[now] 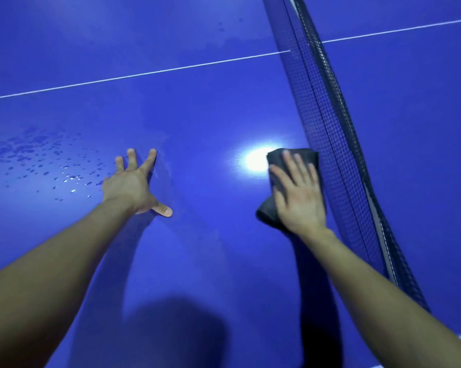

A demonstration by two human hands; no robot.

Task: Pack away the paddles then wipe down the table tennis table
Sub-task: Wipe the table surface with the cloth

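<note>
Water droplets [46, 160] lie scattered on the blue table tennis table [197, 107], to the left of the left hand [133, 184] and reaching almost to its wrist. The left hand is wide: fingers straight and spread, thumb out to the side, fingertips and thumb resting on the table surface, holding nothing. A white centre line [144, 73] crosses the table well beyond both hands. Between the two hands, a bright light reflection [254, 159] shows on the table, just left of the right hand [298, 192]. The right hand is flat, with straight, slightly spread fingers pressing a dark grey folded cloth [267, 211] onto the table. The cloth sticks out past the fingertips and on the thumb side of the palm. The net [330, 115] runs just beside the right hand on its outer side, close to the cloth edge. Whether cloth and net touch cannot be told.
</note>
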